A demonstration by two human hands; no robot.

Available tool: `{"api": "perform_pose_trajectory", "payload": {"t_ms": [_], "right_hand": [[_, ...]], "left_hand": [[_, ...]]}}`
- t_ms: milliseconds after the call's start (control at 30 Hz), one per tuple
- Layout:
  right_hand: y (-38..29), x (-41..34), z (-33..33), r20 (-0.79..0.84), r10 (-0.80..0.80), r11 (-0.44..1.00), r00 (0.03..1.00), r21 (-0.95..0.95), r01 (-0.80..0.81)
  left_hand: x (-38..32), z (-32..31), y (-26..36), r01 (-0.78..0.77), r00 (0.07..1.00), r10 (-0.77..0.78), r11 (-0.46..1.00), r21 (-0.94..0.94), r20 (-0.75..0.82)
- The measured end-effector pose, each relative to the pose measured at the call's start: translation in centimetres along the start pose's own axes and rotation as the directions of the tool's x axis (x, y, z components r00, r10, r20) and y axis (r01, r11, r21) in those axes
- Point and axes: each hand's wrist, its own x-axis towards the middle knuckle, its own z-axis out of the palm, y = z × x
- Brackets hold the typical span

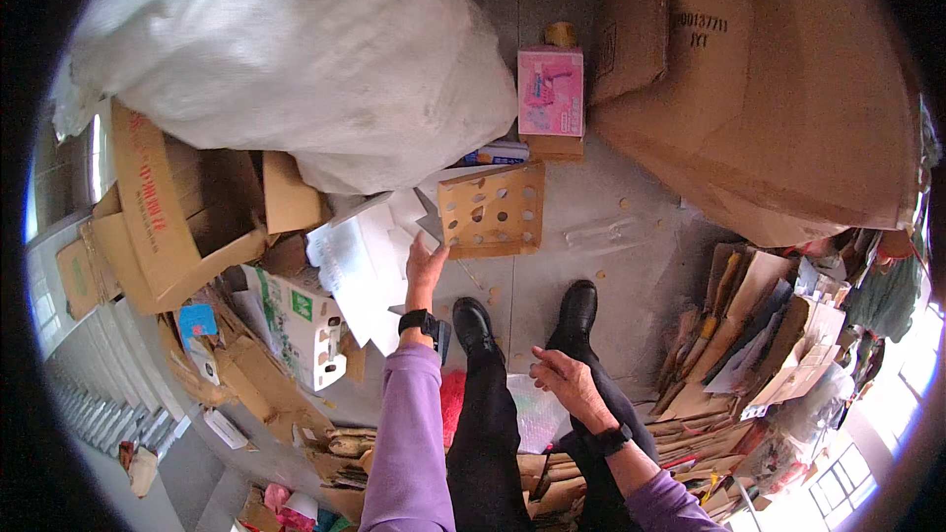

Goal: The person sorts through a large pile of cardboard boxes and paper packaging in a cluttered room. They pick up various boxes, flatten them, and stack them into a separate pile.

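Note:
My left hand (426, 267) reaches out with thumb and fingers apart, at the right edge of several white cardboard sheets (373, 258). Whether the fingertips touch a sheet cannot be made out. Just beyond them a brown cardboard insert (491, 210) with rows of round holes lies on the floor. My right hand (569, 382) hangs in front of my right leg, its fingers loosely bent and nothing visible in them. Under it, between my legs, is a piece of clear bubble wrap (536, 410), with red material (453, 403) to its left.
A bulging white woven sack (318, 52) and a large brown carton (783, 89) flank a pink printed box (550, 92). At left are an open carton (155, 214) and a white-green box (303, 325). Stacked flattened cardboard (761, 332) stands at right. Clear plastic (606, 234) lies on the floor.

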Motion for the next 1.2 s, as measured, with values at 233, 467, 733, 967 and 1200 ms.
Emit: {"api": "perform_pose_trajectory", "payload": {"t_ms": [233, 467, 733, 967, 1200], "right_hand": [[0.6, 3.2, -3.6, -0.257, 0.007, 1.000, 0.966, 0.014, -0.003], [0.6, 4.9, -7.1, -0.595, -0.356, 0.870, 0.721, -0.493, 0.023], [1.0, 4.5, -11.1, -0.386, 0.038, 0.993, 0.922, 0.118, 0.009], [1.9, 4.4, -11.3, -0.602, -0.177, 0.810, 0.779, -0.539, -0.233], [1.4, 4.4, -11.3, -0.495, -0.223, 0.759, 0.840, -0.629, -0.169]], "left_hand": [[5.7, 4.7, 1.4, -0.047, 0.991, 0.091, 0.919, -0.392, 0.094], [-5.1, 1.9, 6.0, 0.290, 0.859, 0.040, 0.783, -0.551, 0.510], [-10.9, -0.1, 8.1, 0.113, 0.718, 0.059, 0.973, -0.199, 0.693], [1.3, 8.3, 15.8, 0.147, 0.911, 0.176, 0.705, -0.693, 0.372], [5.4, 15.3, 23.2, 0.055, 0.899, 0.414, 0.217, -0.975, 0.143]]}}
